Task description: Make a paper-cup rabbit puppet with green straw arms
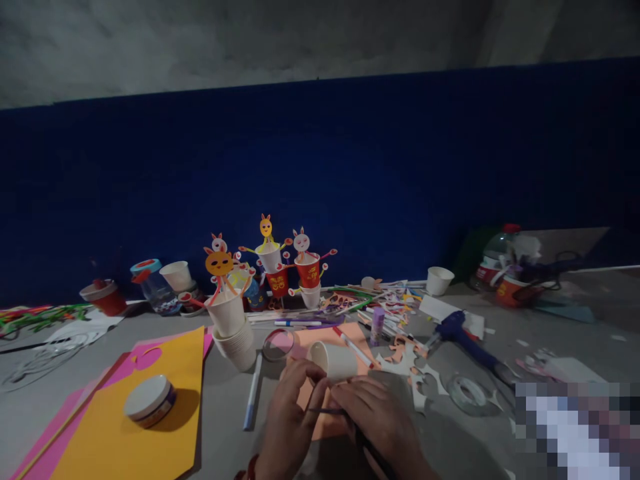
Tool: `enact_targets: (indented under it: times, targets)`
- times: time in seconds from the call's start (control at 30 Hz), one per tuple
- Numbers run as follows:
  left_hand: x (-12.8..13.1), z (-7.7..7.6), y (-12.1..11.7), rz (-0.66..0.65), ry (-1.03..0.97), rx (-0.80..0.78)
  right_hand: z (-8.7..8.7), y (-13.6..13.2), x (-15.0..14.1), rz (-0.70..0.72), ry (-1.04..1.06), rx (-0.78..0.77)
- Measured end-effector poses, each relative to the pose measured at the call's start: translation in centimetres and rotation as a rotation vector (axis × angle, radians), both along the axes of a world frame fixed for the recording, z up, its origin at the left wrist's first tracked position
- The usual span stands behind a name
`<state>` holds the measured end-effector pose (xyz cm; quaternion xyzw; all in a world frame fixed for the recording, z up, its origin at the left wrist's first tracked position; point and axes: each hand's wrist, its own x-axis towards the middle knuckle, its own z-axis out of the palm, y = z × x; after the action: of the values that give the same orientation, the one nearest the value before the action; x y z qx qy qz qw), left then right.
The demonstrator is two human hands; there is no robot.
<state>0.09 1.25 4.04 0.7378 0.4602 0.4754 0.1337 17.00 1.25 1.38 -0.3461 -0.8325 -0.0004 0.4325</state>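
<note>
In front of me a white paper cup lies on its side over an orange paper sheet, its mouth turned left. My left hand is closed beside the cup's mouth, thumb and forefinger pinched together. My right hand curls in front of the cup, its fingertips close to the cup's side. A thin dark stick-like strip runs between the two hands, its end at the left thumb and the rest under the right hand. What it is exactly cannot be made out.
Left are yellow card, a lidded jar, a marker and stacked cups. Decorated cup figures stand behind. Right lie a glue stick, paper scraps, a blue glue gun and a tape roll.
</note>
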Motion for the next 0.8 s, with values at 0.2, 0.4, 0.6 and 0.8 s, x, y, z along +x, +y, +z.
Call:
enact_targets:
  times: [0.2,0.4,0.6,0.8]
  targets:
    - [0.0,0.0,-0.2,0.054,-0.078,-0.099,-0.7,0.1,0.0,-0.009,0.139,-0.034]
    - [0.3,-0.1,-0.1,0.051,-0.151,-0.199,0.0,-1.0,0.5,0.007,0.233,-0.252]
    - [0.3,-0.6,-0.2,-0.008,-0.203,-0.325,0.3,-1.7,0.1,-0.033,0.464,-0.586]
    - [0.5,-0.2,-0.4,0.023,-0.176,-0.325,-0.5,-1.1,-0.4,0.015,0.769,-0.833]
